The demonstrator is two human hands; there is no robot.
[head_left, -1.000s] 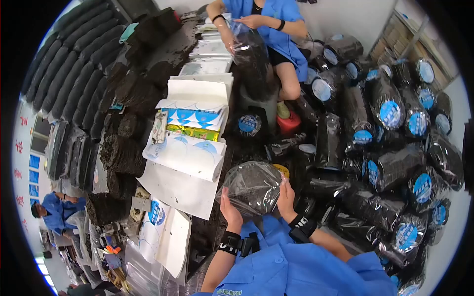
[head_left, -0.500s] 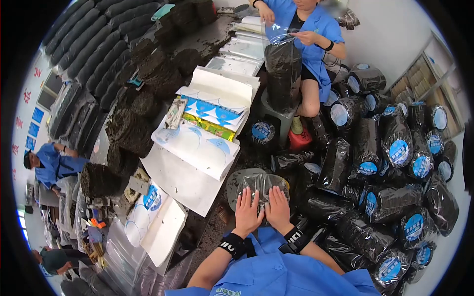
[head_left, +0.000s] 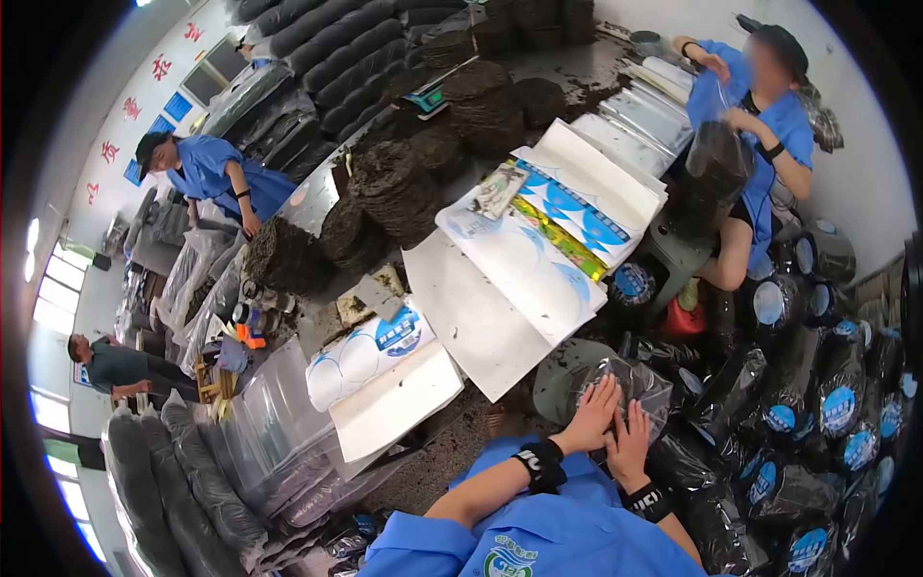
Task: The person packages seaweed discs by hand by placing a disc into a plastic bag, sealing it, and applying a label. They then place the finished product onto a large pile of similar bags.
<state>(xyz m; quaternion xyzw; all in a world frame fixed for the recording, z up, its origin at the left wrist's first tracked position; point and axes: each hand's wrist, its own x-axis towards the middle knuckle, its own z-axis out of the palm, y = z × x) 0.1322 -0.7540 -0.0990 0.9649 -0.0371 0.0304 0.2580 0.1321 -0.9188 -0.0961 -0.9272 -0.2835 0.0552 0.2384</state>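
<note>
My left hand [head_left: 591, 418] rests palm down, fingers stretched out, on the top of a clear plastic bag [head_left: 646, 387] packed with something dark. Close beside it, my right hand [head_left: 628, 442] presses flat on the same bag, fingers extended. The bag stands upright in front of my body, next to a grey round stool [head_left: 558, 377]. Its lower part is hidden by my hands. Dark wristbands circle both my wrists.
Filled bags with blue round labels [head_left: 838, 409] are piled at right. Printed sheets [head_left: 519, 260] and clear plastic sleeves [head_left: 279, 413] lie on the table. Dark round stacks [head_left: 385, 192] stand behind. A co-worker [head_left: 760, 125] handles another bag; two other people are at left.
The view has swung left, so the table and bags appear farther right. My hands have drawn closer together on the bag, the fingers nearly meeting. The co-worker's hands have moved on their bag.
</note>
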